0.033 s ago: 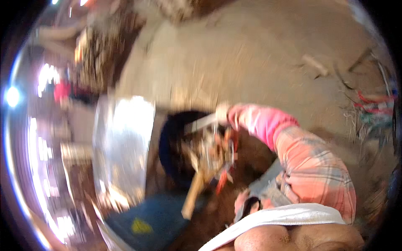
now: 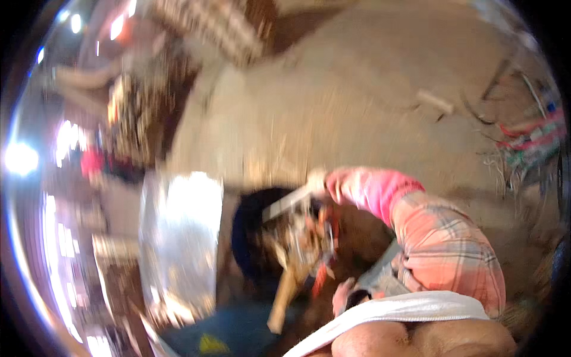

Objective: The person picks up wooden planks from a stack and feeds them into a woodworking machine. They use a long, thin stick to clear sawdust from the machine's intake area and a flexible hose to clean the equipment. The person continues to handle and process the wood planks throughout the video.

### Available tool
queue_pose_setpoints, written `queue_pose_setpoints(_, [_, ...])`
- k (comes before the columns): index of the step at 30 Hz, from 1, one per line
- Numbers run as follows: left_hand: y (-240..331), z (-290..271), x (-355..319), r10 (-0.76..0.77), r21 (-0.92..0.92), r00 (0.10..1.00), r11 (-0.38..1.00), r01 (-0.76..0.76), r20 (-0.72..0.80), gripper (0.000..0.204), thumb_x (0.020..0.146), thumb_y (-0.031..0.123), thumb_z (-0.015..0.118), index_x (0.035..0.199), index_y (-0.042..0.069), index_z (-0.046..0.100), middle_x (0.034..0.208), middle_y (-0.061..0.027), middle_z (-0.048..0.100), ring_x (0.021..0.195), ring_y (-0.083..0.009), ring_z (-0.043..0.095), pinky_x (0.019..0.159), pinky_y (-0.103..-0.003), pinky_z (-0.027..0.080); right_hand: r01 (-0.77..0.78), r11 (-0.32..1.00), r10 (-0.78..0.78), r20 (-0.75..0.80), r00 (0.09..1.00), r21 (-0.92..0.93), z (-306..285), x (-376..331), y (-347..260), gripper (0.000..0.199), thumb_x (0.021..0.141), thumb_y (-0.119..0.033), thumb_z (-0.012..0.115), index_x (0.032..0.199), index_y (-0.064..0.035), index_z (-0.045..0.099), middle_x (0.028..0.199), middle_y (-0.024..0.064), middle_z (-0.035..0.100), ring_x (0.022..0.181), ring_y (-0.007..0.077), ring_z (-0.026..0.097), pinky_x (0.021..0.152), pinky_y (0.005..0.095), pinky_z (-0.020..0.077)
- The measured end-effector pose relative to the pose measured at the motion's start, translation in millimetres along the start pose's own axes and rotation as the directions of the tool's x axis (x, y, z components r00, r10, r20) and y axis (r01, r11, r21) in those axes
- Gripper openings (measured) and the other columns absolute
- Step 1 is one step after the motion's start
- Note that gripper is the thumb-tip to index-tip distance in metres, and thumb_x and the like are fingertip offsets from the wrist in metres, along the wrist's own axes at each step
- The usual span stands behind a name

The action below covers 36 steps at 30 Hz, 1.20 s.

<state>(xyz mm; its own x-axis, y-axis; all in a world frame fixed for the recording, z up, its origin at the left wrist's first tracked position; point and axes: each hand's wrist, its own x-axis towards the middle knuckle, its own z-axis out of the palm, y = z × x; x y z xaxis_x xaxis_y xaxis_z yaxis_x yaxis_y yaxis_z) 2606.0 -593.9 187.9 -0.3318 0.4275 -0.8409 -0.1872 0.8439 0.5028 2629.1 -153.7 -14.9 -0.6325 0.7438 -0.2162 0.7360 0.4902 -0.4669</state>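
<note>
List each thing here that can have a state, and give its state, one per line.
Right hand: closed on the pale strip
Pale strip: held, slanting
Dark container: open, mixed scraps inside
Wood piece: slanted, upper end by the scraps
Shiny sheet: glinting, blurred
Stick: lying on the floor
Bright light: shining

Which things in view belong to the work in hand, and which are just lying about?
Seemingly in use:
slat, in the right hand
dark tub
odds and ends by the slat, blurred

Apparently lying about:
pale stick on the floor
coloured tangle, far right
</note>
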Motion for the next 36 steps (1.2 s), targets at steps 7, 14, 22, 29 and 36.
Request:
queue_pose_setpoints(7, [232.4, -28.6, 40.6, 0.972, 0.668, -0.142, -0.231, -0.707, 0.186, 0.036, 0.074, 0.024, 0.085, 0.105, 0.009, 0.076, 0.086, -0.0154, 0.07, 0.08, -0.0338, 0.068, 0.074, -0.041, 0.056, -0.082, 0.7, 0.268, -0.155, 0.951, 0.709, -207.6, -265.1, 78.1, 0.013, 0.078, -0.014, 0.068, 0.087, -0.0045, 0.07, 0.071, 0.0058, 0.067, 0.059, 0.0148, 0.063, 0.052, 0.0345, 0.049])
queue_pose_setpoints(14, [466.1, 159.5, -305.4, 0.459, 0.729, -0.696, -0.671, 0.135, 0.552, 0.075, 0.088, 0.043, 0.071, 0.148, 0.006, 0.045, 0.133, -0.0215, 0.051, 0.125, -0.0416, 0.048, 0.107, -0.057, 0.038, 0.346, 0.023, 0.618, -0.286, 0.733, 0.938, -329.8, -425.8, 160.5, 0.028, 0.083, -0.004, 0.071, 0.11, -0.0029, 0.063, 0.077, 0.0065, 0.067, 0.06, 0.0173, 0.064, 0.056, 0.0346, 0.0563])
queue_pose_setpoints(22, [579.5, 345.4, -629.1, 0.247, 0.961, -0.934, -0.165, 0.221, 0.257, 0.098, 0.079, 0.054, 0.079, 0.154, 0.009, 0.033, 0.152, -0.0164, 0.045, 0.141, -0.0375, 0.041, 0.112, -0.055, 0.038, 0.713, 0.437, 0.571, -0.782, 0.251, 0.548, -548.5, -594.6, 286.1, 0.023, 0.092, -0.017, 0.068, 0.113, -0.0068, 0.065, 0.082, -0.0026, 0.061, 0.06, 0.0053, 0.052, 0.052, 0.0234, 0.0446])
queue_pose_setpoints(29, [627.8, 380.5, -679.5, 0.42, 0.996, -0.906, 0.033, 0.078, 0.057, 0.115, 0.071, 0.06, 0.082, 0.158, 0.013, 0.023, 0.155, -0.0144, 0.041, 0.145, -0.0362, 0.036, 0.117, -0.051, 0.033, 0.259, 0.966, 0.047, -0.97, -0.237, -0.017, -746.3, -721.9, 267.8, 0.033, 0.098, -0.036, 0.06, 0.106, -0.0056, 0.069, 0.079, 0.0074, 0.066, 0.063, 0.0178, 0.062, 0.057, 0.0356, 0.0491])
queue_pose_setpoints(36, [641.3, 371.6, -679.2, 0.5, 0.992, -0.864, 0.127, 0.005, -0.059, 0.128, 0.065, 0.059, 0.087, 0.162, 0.017, 0.014, 0.161, -0.0121, 0.033, 0.148, -0.0333, 0.03, 0.117, -0.057, 0.027, -0.248, 0.956, -0.203, -0.961, -0.185, -0.155, -871.7, -795.0, 138.3, 0.026, 0.096, -0.026, 0.058, 0.111, -0.0062, 0.067, 0.088, 0.015, 0.072, 0.08, 0.025, 0.071, 0.069, 0.0414, 0.0567])
